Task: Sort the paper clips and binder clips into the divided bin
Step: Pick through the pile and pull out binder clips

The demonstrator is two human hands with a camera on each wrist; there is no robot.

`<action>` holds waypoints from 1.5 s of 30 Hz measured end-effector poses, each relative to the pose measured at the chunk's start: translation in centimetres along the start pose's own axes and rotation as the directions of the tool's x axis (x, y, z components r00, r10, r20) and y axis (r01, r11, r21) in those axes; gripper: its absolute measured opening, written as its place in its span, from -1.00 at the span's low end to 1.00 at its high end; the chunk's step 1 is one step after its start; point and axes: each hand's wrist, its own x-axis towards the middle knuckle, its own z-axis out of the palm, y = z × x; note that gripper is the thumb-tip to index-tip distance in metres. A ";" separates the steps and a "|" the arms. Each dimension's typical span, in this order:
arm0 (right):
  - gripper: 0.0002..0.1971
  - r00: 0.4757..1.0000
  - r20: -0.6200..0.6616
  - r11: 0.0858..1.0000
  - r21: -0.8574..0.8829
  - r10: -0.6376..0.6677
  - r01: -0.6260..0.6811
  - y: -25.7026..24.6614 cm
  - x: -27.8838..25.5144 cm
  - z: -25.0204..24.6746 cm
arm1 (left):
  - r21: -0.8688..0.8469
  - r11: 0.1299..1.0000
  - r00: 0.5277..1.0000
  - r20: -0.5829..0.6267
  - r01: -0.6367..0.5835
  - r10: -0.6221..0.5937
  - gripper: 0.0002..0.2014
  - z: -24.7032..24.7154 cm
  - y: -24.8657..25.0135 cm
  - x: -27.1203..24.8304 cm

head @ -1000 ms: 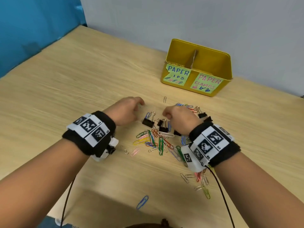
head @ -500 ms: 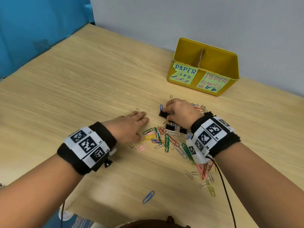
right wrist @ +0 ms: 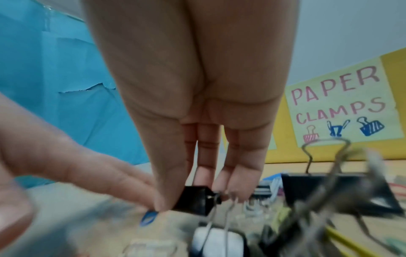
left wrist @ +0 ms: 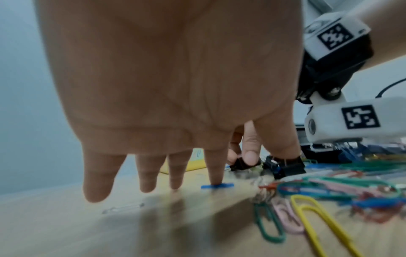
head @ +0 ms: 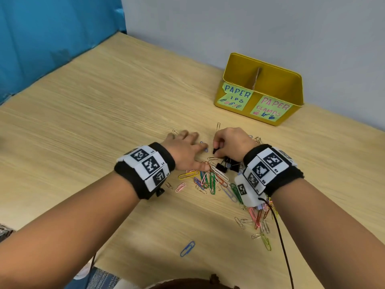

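Wooden table (head: 104,105) under me: my right hand (head: 232,142) pinches a black binder clip (right wrist: 195,200); my left hand (head: 183,151) lies flat, fingers straight, one fingertip on a blue paper clip (left wrist: 217,186).

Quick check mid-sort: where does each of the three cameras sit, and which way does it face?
Head: on the head, angled down at the table, clip pile and yellow bin; both forearms and hands show.
Left wrist: under the left hand, looking along its straight fingers; the forefinger presses a blue paper clip.
Right wrist: under the right hand, facing the bin; thumb and fingers pinch a black binder clip.
Shared: all three show that binder clip.
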 end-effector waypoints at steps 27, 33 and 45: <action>-0.44 0.949 0.316 0.950 -0.303 0.018 0.082 -1.5 -4.1 1.6 | -0.134 0.990 0.997 -0.063 -0.053 0.044 -0.40 3.6 1.5 -5.2; -0.46 0.994 0.103 0.985 -0.169 0.041 -0.023 -0.8 -3.9 0.1 | -0.011 0.995 0.995 -0.012 -0.104 0.104 -0.26 2.5 2.2 -4.0; -0.44 0.947 0.319 0.876 -0.465 0.029 0.130 -1.7 -3.3 1.6 | -0.083 0.994 0.987 -0.137 0.071 -0.081 -0.31 -0.2 -2.9 -1.4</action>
